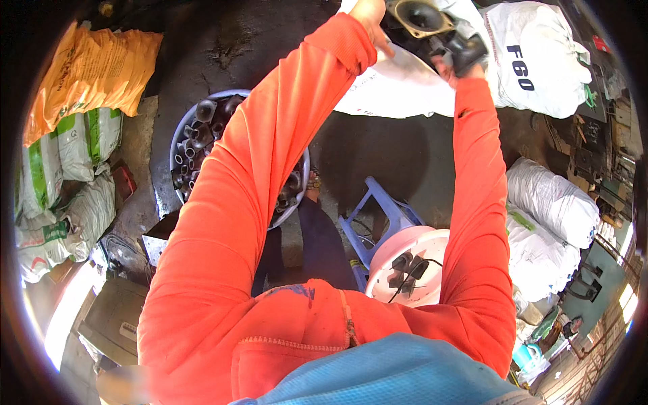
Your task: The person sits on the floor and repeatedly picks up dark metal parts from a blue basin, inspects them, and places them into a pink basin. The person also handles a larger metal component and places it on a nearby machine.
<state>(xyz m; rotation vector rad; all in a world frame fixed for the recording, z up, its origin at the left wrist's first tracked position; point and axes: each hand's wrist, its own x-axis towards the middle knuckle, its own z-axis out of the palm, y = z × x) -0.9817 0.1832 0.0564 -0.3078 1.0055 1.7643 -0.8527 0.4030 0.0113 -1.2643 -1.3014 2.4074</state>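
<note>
At the top of the head view, a white sack (398, 84) lies with its mouth open and dark horn-shaped parts in it. One of them, a dark part with a tan square flange (424, 17), shows at the mouth. My right hand (448, 70) is closed on a black horn-shaped part (467, 52), slightly blurred, over the sack's right side. My left hand (370, 19) is at the sack's left side, next to the flanged part. One finger of it points down along the sack; the others are hidden or cut off by the upper edge.
Beneath my left arm stands a round tub (173, 138) full of dark horn-shaped parts. A blue plastic stool (373, 210) and a pink basin (432, 243) holding a few black pieces are near my legs. Filled sacks (540, 57) lie right; an orange sack (101, 71) tops a pile left.
</note>
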